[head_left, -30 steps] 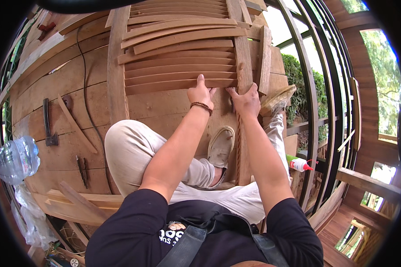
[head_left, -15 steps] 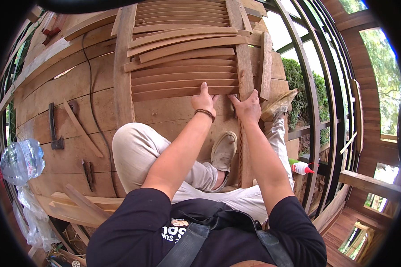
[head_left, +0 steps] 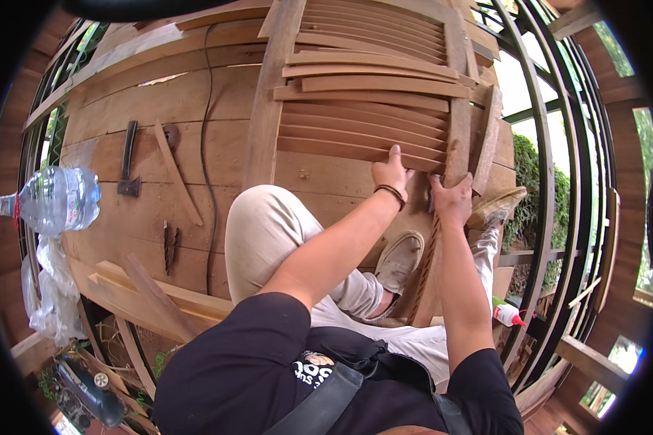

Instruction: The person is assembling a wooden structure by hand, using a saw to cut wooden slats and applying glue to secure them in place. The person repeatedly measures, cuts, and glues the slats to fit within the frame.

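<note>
Above plank flooring (head_left: 228, 145), left grip (head_left: 389, 175) pinches slat (head_left: 334, 148), right grip (head_left: 453, 201) clasps rail (head_left: 458, 130) (white-lettered shirt (head_left: 225, 362) below).

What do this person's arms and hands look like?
Short, black sleeves cover the upper arms, leaving both forearms bare. The left hand and right hand wear no gloves. A dark brown bracelet, seemingly beaded, circles the left wrist; none shows on the right.

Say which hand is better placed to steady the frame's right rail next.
Probably the right hand: it spans the right rail, while the left hand is at the slat nearest the person.
</note>
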Demonstrator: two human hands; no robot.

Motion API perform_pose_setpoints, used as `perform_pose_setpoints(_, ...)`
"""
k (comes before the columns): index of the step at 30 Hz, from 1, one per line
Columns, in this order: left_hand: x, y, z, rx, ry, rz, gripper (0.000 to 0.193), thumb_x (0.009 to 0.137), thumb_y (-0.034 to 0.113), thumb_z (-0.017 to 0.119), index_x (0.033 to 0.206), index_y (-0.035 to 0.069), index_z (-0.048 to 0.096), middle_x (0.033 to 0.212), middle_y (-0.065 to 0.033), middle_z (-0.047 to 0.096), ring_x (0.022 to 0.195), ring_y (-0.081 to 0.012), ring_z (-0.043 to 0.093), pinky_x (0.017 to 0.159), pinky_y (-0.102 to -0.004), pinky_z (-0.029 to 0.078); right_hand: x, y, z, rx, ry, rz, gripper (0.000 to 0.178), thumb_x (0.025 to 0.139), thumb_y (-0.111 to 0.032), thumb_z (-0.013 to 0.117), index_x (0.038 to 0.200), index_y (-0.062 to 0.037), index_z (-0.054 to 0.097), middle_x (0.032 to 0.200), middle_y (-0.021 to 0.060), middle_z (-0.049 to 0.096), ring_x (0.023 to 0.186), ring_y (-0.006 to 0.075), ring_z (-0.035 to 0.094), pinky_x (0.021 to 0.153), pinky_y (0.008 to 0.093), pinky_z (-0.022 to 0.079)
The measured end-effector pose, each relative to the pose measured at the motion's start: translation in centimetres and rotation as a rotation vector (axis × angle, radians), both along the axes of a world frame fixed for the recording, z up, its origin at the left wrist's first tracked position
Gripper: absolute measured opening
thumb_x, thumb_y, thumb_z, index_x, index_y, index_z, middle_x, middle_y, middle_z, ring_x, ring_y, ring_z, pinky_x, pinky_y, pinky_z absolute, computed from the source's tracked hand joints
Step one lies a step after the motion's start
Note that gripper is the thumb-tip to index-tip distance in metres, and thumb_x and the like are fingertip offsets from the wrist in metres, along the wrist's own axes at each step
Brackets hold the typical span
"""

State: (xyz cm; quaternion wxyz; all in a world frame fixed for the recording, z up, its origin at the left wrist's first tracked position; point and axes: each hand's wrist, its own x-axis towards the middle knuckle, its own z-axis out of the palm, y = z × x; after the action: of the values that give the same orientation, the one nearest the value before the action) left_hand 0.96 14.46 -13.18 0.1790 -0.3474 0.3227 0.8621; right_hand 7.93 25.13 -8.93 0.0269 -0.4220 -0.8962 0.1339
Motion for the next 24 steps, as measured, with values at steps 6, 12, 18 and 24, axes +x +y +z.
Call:
perform_pose_setpoints(6, -0.5, -0.9, -1.5, -0.044, 0.015, -0.102, 0.044, 0.104, 0.029, 0.062, 0.131, -0.004, 0.054, 0.122, -0.0166, 0.066, 0.105, -0.0338, 0.071, 0.088, -0.0466, 0.061, 0.6, 1.7, -3.5, 0.362, 0.291, 0.456, 0.094, 0.078, -0.038, 0.083, 0.155, -0.0089, 0.037, 0.149, 0.0209, 0.046, 0.143, 0.0352, 0.039, 0.120, 0.0485, 0.033)
perform_pose_setpoints(12, -3.6, -8.2, -0.6, -0.277, -0.094, 0.071, 0.055, 0.103, 0.037, 0.063, 0.139, -0.003, 0.051, 0.131, -0.0199, 0.061, 0.105, -0.0346, 0.069, 0.091, -0.0498, 0.060, -0.7, 1.3, -1.7, 0.365, 0.288, 0.879, 0.059, 0.078, -0.019, 0.081, 0.133, -0.0089, 0.060, 0.134, 0.0096, 0.056, 0.135, 0.0320, 0.046, 0.121, 0.0495, 0.031)
perform_pose_setpoints(18, -4.0, -10.4, -0.3, -0.388, -0.043, 0.143, 0.052, 0.108, 0.034, 0.052, 0.135, -0.010, 0.049, 0.132, -0.0233, 0.060, 0.113, -0.0380, 0.068, 0.090, -0.0529, 0.063, -2.6, 2.5, -2.8, 0.330, 0.314, 0.981, 0.042, 0.075, -0.011, 0.079, 0.114, -0.0070, 0.064, 0.121, 0.0086, 0.059, 0.129, 0.0318, 0.050, 0.119, 0.0556, 0.034)
perform_pose_setpoints(24, -3.6, -10.2, -0.1, -0.434, -0.057, 0.136, 0.053, 0.109, 0.035, 0.051, 0.134, -0.011, 0.046, 0.131, -0.0247, 0.060, 0.109, -0.0378, 0.069, 0.086, -0.0536, 0.065, -2.3, 2.9, -4.2, 0.237, 0.346, 0.980, 0.043, 0.075, -0.009, 0.078, 0.115, -0.0047, 0.064, 0.120, 0.0098, 0.058, 0.129, 0.0327, 0.050, 0.120, 0.0604, 0.033)
